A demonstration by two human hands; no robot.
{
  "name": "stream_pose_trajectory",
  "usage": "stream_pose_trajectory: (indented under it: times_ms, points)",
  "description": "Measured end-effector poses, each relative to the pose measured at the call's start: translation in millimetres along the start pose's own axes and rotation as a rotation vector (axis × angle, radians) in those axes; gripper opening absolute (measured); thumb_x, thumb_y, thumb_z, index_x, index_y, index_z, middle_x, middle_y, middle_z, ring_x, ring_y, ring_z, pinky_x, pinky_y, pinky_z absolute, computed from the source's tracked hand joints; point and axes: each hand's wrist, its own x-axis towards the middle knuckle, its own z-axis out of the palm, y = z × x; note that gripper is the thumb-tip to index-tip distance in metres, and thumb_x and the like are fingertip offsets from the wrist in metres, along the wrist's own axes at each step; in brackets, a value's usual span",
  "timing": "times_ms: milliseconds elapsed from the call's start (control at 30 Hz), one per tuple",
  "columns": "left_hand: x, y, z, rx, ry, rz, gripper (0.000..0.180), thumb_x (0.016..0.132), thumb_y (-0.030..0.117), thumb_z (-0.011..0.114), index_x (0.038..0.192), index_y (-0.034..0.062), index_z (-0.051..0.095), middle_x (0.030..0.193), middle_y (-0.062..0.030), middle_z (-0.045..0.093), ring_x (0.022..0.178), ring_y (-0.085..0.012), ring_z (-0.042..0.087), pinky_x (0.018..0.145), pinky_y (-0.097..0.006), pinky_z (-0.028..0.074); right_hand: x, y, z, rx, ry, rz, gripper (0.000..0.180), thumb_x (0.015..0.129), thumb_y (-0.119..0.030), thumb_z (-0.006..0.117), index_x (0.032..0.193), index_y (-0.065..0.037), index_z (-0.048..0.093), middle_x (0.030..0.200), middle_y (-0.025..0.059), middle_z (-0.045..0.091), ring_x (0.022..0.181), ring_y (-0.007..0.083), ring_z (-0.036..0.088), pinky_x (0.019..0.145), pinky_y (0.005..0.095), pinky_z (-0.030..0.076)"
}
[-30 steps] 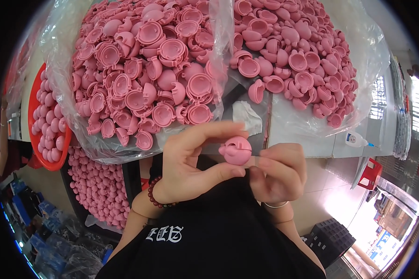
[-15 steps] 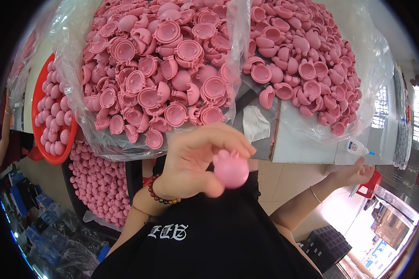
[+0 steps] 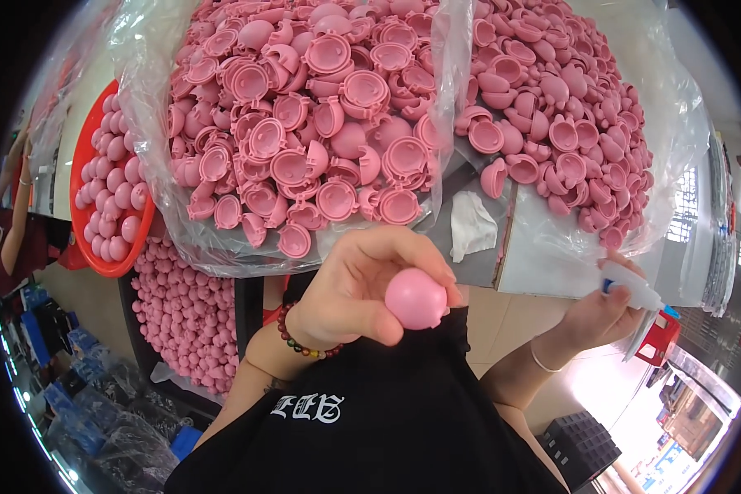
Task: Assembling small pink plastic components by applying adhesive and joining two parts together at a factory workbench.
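Observation:
In front of my chest, my left hand pinches a pink plastic ball between thumb and fingers. Its smooth side shows, with a small bump at the lower right edge. Off to the right, by the table's edge, my right hand is closed around a small white glue bottle with a blue tip pointing right and down. Beyond my left hand lies a heap of hollow pink half shells on clear plastic. A second heap of pink half shells is to the right of it.
A red basket of pink balls stands at the left. Below it, a dark-framed container holds many small pink pieces. A crumpled white cloth lies between the heaps. At the lower right stands a dark crate. Part of another person shows far left.
My right hand has reached the glue bottle and lifted it off the table. The ball in my left hand has turned, so its knobbly part no longer faces up.

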Motion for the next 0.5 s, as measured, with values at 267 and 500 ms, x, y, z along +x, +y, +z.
stream_pose_trajectory:
  times_ms: [267,500]
  points:
    - [-21.6,51.5,-2.4,0.782,0.053,0.517,0.031,0.054,0.009,0.077,0.078,-0.0015,0.059,0.078,-0.0111,0.06,0.075,-0.0221,0.058,0.067,-0.03,0.044,-21.7,-3.8,20.0,0.197,-0.264,0.036,0.04,0.077,-0.03,0.052,0.088,0.008,0.05,0.073,0.0188,0.055,0.055,0.0187,0.048,0.054,0.0266,0.039]
    - [-72.7,154.8,-59.7,2.151,1.204,0.797,0.026,0.075,0.005,0.056,0.1,-0.0008,0.055,0.097,-0.0116,0.059,0.089,-0.0216,0.057,0.079,-0.029,0.043,-21.8,3.4,6.5,0.323,-0.284,0.183,0.036,0.077,-0.025,0.048,0.092,0.008,0.049,0.071,0.0156,0.051,0.058,0.0165,0.043,0.055,0.0243,0.033]
